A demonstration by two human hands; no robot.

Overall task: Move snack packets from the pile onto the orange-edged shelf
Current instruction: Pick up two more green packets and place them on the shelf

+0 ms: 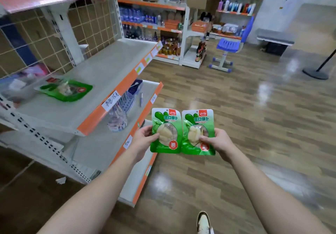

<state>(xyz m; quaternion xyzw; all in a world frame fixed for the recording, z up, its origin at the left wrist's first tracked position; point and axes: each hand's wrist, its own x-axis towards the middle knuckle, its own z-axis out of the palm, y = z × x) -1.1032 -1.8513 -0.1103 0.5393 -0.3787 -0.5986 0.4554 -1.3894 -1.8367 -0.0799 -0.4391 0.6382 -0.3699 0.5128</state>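
Standing before the orange-edged shelf [101, 75], both arms stretched out over the wood-plank floor [245, 110]. Gripping one green radish snack packet [166, 124] in the left hand [143, 137], thumb curled over its lower left front. Pinching a second, matching packet [197, 122] in the right hand [217, 142], thumb pressed on the clear window. Both held upright, side by side, edges just about touching, out in front of the lower shelf [98, 146]. Lying flat on the orange-edged shelf, well apart from both hands: a third green packet [66, 89], blurred. On the lower shelf, a clear crinkly bag [117, 121], contents not discernible.
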